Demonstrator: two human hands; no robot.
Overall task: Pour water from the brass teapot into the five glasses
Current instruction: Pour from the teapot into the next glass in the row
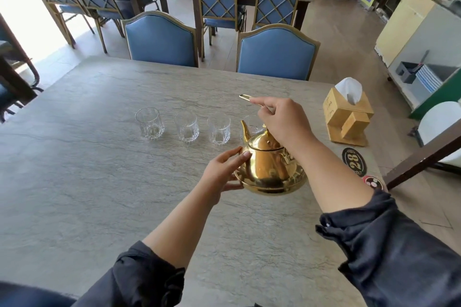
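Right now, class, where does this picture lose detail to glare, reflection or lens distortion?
Head view: daylight blows out the floor at upper left; the shiny brass teapot mirrors its surroundings; wide-angle bending curves the grey stone-patterned table edge; the clear ribbed glasses stay readable.

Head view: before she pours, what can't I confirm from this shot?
- Fifth glass: not visible in the head view; right hand and brass teapot cover that end of the row.
- Fourth glass: only slivers show behind the spout.
- Water levels: glasses too small and clear to judge.
- Teapot contents: lid on.
- Left hand: palm contact hidden.
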